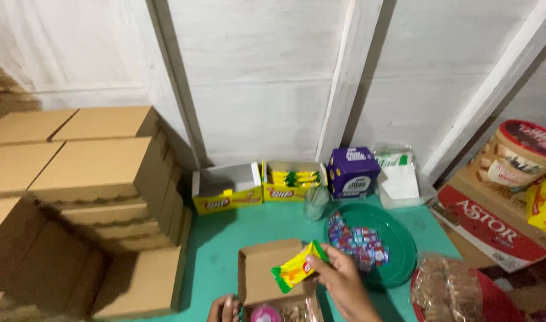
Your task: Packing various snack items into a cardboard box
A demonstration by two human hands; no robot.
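Head view: looking down on a turquoise table set against a white plank wall.
Far left of frame: stacks of closed flat brown cartons fill the left third, one more lying low beside the table's edge; nothing touches them.
Bottom centre, left hand: only the fingertips show at the lower edge, resting at the left wall of the open brown box. I cannot tell whether the fingers pinch the wall or merely steady it.
Open brown box: lid flap stands up, tilted away from the camera; a pink round item and some pale wrapped snacks lie inside at the bottom edge of the frame.
Snack packet: yellow with green ends, held slanted above the box's right side, just in front of the raised flap.
Right hand: thumb and fingers are closed on the packet's right end, so the grip is a pinch at one end only.
Doing it well: my judgement is that the packet sits best laid flat beside the items already in the box, clear of the flap's hinge, with the other hand keeping the box from sliding.
Centre back: two yellow display cartons, one nearly empty, one holding like packets.
Right of centre: a purple box, a clear glass, and a green round tray of small wrapped sweets.
Far right: a red carton and a bagged snack.
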